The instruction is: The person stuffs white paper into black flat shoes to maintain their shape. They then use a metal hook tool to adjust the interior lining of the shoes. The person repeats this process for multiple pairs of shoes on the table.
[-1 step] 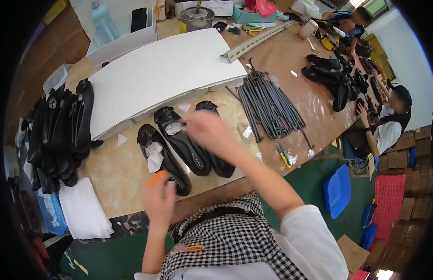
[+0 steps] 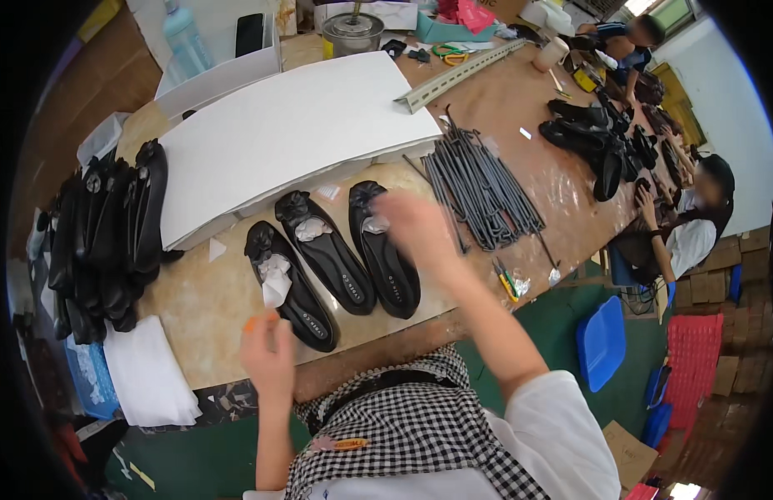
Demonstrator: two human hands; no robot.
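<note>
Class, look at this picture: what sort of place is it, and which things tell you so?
Probably a shoe workshop: black shoes lie on the workbench, more shoes are stacked alongside, and other workers handle shoes too.

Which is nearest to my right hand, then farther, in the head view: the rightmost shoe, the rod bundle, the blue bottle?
From the right hand:
1. Rightmost shoe, just under it.
2. Rod bundle, to its right.
3. Blue bottle, far corner, upper left.

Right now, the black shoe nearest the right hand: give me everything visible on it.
The rightmost black shoe is a flat slip-on with a dull, leather-like upper and a bow or flower trim at the toe. It lies sole-down on the worktable, toe pointing away, beside two similar shoes. White tissue sits in its opening. The blurred right hand hovers at that stuffing; whether they touch is unclear.
</note>
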